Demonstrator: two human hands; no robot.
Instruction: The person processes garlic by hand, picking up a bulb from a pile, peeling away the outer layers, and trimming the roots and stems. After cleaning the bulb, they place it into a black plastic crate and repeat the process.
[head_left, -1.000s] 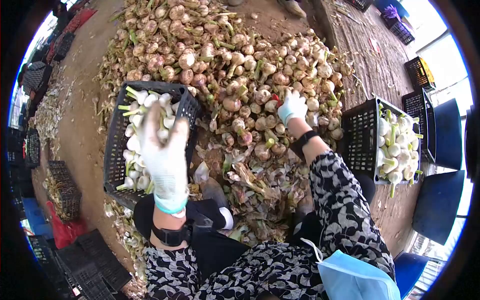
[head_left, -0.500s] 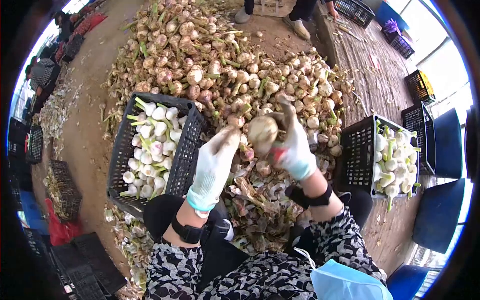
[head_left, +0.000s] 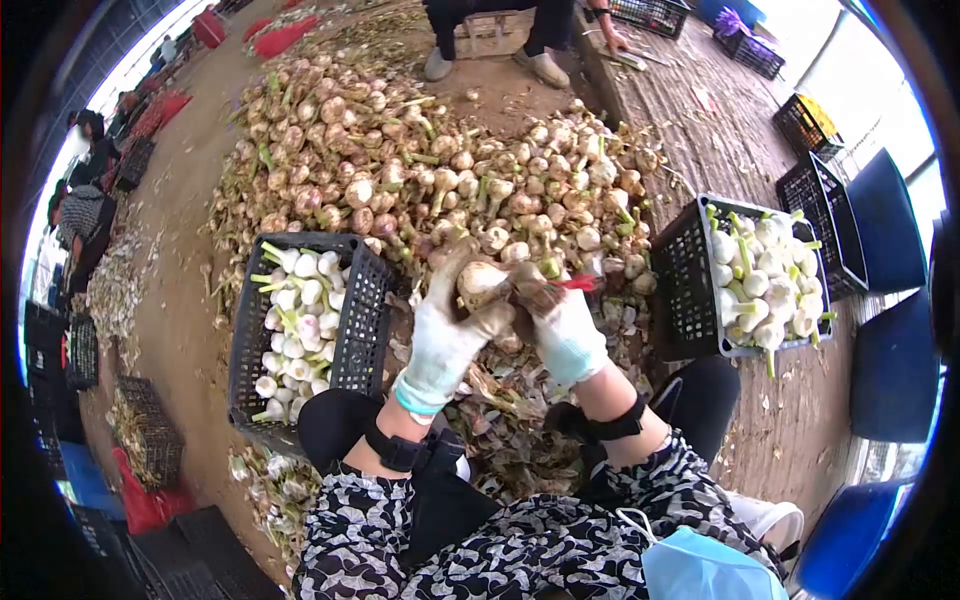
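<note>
1. I am seeing the left crate [head_left: 368, 335] standing beside the left hand [head_left: 440, 345], its wall blocking low sideways travel.
2. The right crate [head_left: 682, 285] is walling off the other side, farther from the right hand [head_left: 565, 335], leaving a wider gap over loose husks [head_left: 632, 345].
3. Ahead, the bulb pile [head_left: 420, 165] is obstructing ground-level passage; I am finding open air above it.
4. Both knees, left [head_left: 335, 420] and right [head_left: 706, 390], are narrowing the near side.
5. Beyond the pile, another person's shoes [head_left: 543, 68] are bordering the bare dirt [head_left: 485, 95].
</note>
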